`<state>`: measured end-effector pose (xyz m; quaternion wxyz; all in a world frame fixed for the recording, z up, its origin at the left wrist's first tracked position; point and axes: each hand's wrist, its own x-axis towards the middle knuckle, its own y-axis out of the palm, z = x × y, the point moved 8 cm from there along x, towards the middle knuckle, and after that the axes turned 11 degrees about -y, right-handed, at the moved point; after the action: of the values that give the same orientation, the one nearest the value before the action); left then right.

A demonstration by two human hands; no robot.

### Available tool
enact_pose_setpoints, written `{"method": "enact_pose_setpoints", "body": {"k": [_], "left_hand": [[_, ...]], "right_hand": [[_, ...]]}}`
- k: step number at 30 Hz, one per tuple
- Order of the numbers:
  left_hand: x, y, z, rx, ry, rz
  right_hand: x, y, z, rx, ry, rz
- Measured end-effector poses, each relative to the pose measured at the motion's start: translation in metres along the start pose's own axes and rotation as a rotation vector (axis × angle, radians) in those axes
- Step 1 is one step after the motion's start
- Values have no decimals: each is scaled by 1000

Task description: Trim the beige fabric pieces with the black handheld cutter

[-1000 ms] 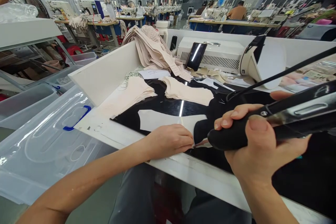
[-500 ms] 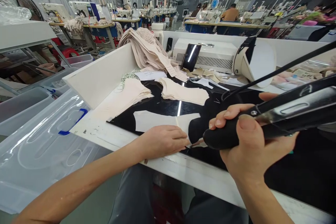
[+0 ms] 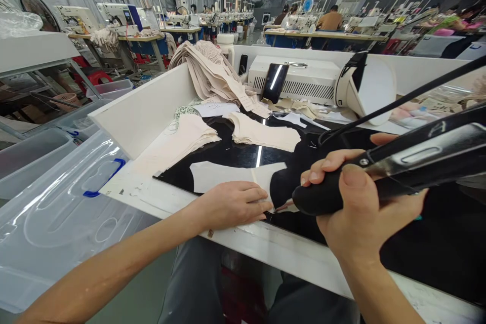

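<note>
My left hand (image 3: 236, 204) lies flat with its fingers stretched out over the right end of a pale cut fabric piece (image 3: 220, 174), which has a narrow cream strip across it. The piece rests on a black glossy board (image 3: 292, 182). In my right hand (image 3: 357, 202) is a thick black hand-held tool with a silver panel (image 3: 436, 157), its rounded end pointing left, close to my left fingertips. What lies under that end is mostly hidden. Beyond my hands are two stacks of cream fabric pieces, a left stack (image 3: 192, 134) and a middle stack (image 3: 264, 132).
A black cord (image 3: 410, 100) crosses the right side. At the back stand a phone (image 3: 275, 83), a white slotted box (image 3: 299, 76), a white bottle (image 3: 226, 48) and a draped fabric bundle (image 3: 208, 73). A clear plastic bin lid (image 3: 68, 223) is at left. Sewing tables and people are beyond.
The whole view has shifted very slightly. My left fingers are a little more spread on the fabric piece. The right hand keeps its grip on the tool, almost unmoved.
</note>
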<state>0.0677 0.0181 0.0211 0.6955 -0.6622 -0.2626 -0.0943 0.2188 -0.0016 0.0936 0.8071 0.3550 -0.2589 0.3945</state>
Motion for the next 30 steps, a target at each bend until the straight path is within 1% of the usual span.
{"method": "enact_pose_setpoints", "body": {"k": [7,15,23,30], "left_hand": [[0,0,0,17,12,-13],[1,-2,-1,16,16,0],[-1,0,1,-13,-21,1],[-1,2,2,-21,-40,19]], "right_hand": [[0,-1,-1,-18,5,-20],[1,1,2,-5,-25,3],[0,-1,-4,24,14,-27],[0,-1,-3,13,7,-7]]}}
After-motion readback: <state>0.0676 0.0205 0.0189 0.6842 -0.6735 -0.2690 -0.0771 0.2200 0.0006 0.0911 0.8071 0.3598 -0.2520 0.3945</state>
